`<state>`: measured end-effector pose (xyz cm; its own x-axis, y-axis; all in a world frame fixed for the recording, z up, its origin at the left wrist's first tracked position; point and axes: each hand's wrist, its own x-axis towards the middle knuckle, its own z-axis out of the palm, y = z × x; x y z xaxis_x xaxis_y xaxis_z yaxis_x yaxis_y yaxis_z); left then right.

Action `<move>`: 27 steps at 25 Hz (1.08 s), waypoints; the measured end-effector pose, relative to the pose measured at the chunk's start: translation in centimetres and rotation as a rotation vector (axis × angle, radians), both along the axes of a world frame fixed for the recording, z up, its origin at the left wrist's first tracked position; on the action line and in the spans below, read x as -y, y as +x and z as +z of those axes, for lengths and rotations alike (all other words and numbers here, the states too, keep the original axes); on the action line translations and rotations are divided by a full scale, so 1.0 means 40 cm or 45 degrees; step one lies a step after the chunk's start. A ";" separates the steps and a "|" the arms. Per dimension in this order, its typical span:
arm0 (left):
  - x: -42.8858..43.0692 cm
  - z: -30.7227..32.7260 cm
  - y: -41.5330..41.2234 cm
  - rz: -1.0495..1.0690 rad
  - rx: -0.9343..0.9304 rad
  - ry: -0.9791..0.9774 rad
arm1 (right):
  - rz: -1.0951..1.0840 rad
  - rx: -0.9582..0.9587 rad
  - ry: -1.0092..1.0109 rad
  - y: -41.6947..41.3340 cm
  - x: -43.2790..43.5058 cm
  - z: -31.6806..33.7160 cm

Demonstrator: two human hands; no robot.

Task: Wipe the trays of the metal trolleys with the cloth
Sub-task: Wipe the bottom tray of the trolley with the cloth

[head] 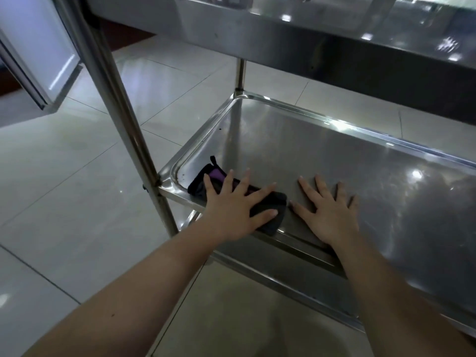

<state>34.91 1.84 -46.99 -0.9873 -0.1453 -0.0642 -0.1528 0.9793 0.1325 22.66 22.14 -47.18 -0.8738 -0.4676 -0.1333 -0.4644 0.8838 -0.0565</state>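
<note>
Status: the left hand (233,210) is pressing flat on the cloth (277,202), fingers straight and spread, none curling round it. The cloth is lying in the near-left corner of the middle tray (322,150). It's black, with a purple patch (218,174) showing past the fingertips and a small loop (212,160) sticking up at its far-left end. Its near edge is sitting against the tray's front lip.

The right hand (328,217) is resting palm-down on bare steel just beside the cloth, fingers splayed and gripping nothing. Its thumb is lying right at the cloth's right end; can't tell if they're touching. Both forearms are reaching in from the bottom of the view, over the front rim.

On the trolley (121,104), the near-left upright is running diagonally past the tray's corner. The far-left upright (240,73) is standing at the back corner. The upper tray (270,32) is spanning the top of the view, and the lower tray (239,325) is showing between the forearms. The middle tray's surface is reflecting lights, with a few dark specks sitting near its left wall.

The trolley is standing on a glossy pale tiled floor (64,181). A white panel (36,55) with a metal edge is showing at upper left, well apart from the middle tray.
</note>
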 end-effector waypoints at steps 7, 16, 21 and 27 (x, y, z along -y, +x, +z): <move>0.118 0.019 -0.069 0.562 0.040 -0.040 | -0.014 0.004 -0.039 0.009 0.005 -0.004; 0.073 0.011 -0.160 0.261 0.029 -0.052 | -0.026 -0.036 -0.029 0.006 0.004 -0.012; 0.046 0.011 -0.204 0.071 0.041 -0.010 | -0.034 -0.049 -0.043 0.012 0.007 -0.016; 0.071 0.036 -0.417 -0.278 0.054 -0.030 | -0.060 -0.051 -0.084 0.008 0.000 -0.014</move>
<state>18.22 -0.98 -45.56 -0.9920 0.0699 -0.1056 0.0585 0.9925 0.1072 22.98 22.14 -47.75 -0.8989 -0.4328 -0.0685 -0.4257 0.8996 -0.0974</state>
